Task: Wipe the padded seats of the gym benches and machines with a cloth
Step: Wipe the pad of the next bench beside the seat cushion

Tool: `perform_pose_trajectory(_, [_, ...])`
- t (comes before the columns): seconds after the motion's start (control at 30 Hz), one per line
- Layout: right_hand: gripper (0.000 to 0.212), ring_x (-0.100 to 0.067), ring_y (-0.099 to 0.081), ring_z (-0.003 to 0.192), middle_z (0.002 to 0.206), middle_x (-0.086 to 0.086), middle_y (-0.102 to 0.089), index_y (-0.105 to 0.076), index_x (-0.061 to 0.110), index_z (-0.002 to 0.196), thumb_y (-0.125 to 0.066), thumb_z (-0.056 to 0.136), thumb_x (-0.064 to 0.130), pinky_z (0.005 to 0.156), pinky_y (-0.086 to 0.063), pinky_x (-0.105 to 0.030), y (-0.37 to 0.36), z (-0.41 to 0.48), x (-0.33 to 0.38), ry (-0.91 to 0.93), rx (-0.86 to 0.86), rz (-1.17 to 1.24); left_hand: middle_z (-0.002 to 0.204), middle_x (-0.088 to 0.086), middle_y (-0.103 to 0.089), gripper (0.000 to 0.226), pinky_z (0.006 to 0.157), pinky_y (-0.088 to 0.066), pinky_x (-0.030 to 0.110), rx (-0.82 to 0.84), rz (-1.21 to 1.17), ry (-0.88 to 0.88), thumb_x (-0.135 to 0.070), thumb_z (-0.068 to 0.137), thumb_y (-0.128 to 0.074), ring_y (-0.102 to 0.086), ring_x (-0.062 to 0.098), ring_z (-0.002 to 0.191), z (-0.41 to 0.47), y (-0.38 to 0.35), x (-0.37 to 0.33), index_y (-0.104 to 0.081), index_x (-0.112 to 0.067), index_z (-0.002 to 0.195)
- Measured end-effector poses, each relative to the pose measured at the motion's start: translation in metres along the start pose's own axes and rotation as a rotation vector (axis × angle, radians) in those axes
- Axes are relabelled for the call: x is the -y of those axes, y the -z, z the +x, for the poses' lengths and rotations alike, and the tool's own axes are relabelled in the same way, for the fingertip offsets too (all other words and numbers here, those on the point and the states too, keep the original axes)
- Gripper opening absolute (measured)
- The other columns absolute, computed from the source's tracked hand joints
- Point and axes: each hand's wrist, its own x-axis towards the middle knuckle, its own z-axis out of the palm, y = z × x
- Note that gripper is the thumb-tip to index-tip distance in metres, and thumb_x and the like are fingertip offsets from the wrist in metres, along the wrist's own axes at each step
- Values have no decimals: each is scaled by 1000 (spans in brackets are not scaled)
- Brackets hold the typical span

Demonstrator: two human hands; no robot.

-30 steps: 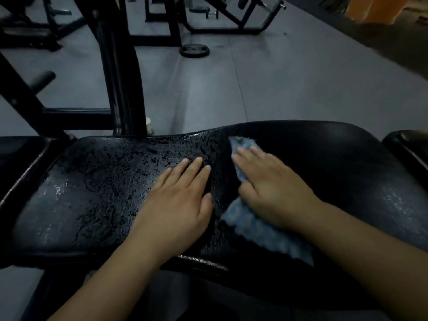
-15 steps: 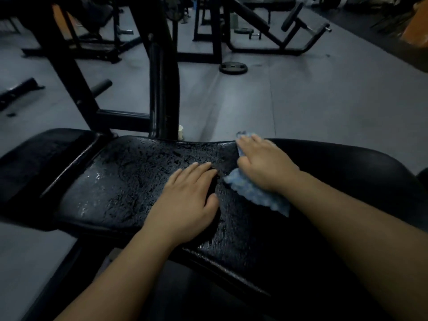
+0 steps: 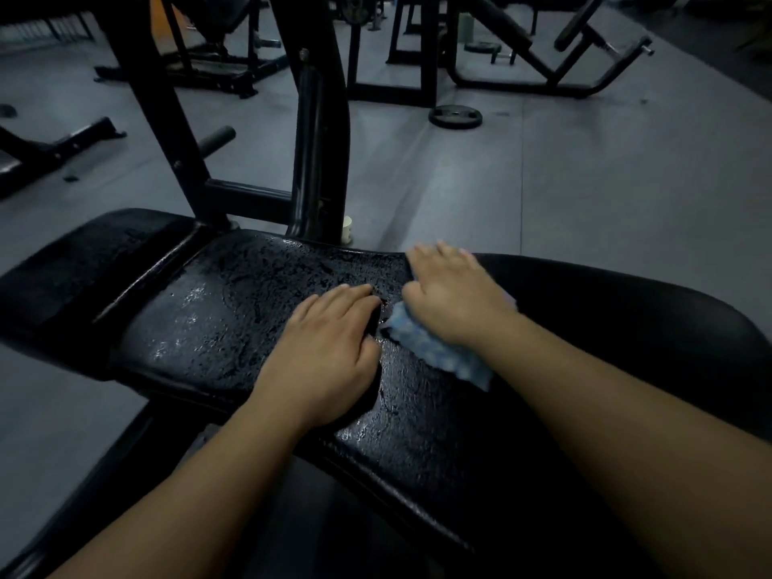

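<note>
The black padded seat spans the frame, its far edge close against a black upright post, with open grey floor beyond on the right. The left hand lies flat on the wet surface, fingers together, holding nothing. Just beside it, the right hand presses the blue cloth down near the far edge, fingers spread over it; cloth trails out under the wrist.

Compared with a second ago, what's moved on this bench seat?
The right hand has pushed the blue cloth toward the seat's far edge, bunching it shorter. The left hand stays flat on the wet padded seat, and the right grip on the cloth is unchanged.
</note>
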Motion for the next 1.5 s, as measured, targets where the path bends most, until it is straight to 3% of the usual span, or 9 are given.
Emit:
perform_pose_trajectory(0.13, [76,-14,1,154,168,4,-7,-13,22,160,-9,87,45,125,-1,-36,-3,-58,13,333,50,79,157,-8,-35,74,121,-16,37,-18,38,54,-46,82,-13,-27,12,146,0,0,-2,-41,-24,147])
perform_pose_trajectory(0.37, [63,-25,-12,152,166,-8,-18,-23,12,157,-26,100,39,123,-10,-40,2,1,-4,139,4,25,159,-6,-32,67,123,-12,39,10,-2,87,-39,87,-24,-22,11,147,1,0,-8,-39,-21,150])
perform_pose_trajectory(0.57, [78,-11,11,153,167,6,4,-5,23,161,-6,86,47,121,9,-29,0,-96,7,434,80,93,154,0,-43,71,119,-25,44,-13,-18,50,-41,82,-23,-34,17,143,-1,1,-3,-49,-16,143])
perform_pose_trajectory(0.7, [86,-13,2,154,168,3,-4,-11,23,160,-1,79,51,124,-1,-33,7,-66,-25,218,57,37,157,-4,-36,76,121,-23,40,52,45,-9,-48,81,-18,-30,15,144,4,7,4,-43,-21,147])
perform_pose_trajectory(0.83, [79,-24,-5,154,167,-6,-13,-20,15,158,-13,85,46,124,-7,-40,1,-16,16,20,0,7,159,-5,-32,76,120,-25,41,154,112,-196,-57,84,-20,-27,15,146,26,26,42,-37,-25,151])
perform_pose_trajectory(1.1, [90,-4,16,150,166,12,9,-1,28,160,2,72,49,117,16,-20,6,-70,48,-26,143,13,166,-11,-5,78,123,-6,49,225,82,-274,-65,88,-7,0,14,153,23,18,73,-14,-33,158])
perform_pose_trajectory(1.27, [88,-19,0,154,168,-4,-7,-14,16,160,-5,78,47,125,-2,-36,0,-29,74,-285,16,-2,163,-6,-25,70,120,-16,51,164,56,-289,-58,91,-21,-18,20,151,26,16,78,-32,-28,153])
perform_pose_trajectory(1.4, [75,-29,-22,151,162,-12,-29,-37,6,152,-36,84,37,122,-18,-43,-15,-87,125,-217,5,-6,160,-1,-33,67,117,-22,55,184,70,-302,-51,91,-28,-27,25,148,30,13,83,-40,-22,150])
perform_pose_trajectory(1.5, [74,-26,-25,150,161,-9,-31,-40,8,151,-42,83,35,118,-21,-42,-13,-124,113,-198,50,-17,160,1,-34,66,117,-22,57,188,72,-284,-49,91,-31,-28,27,148,28,12,80,-42,-21,150])
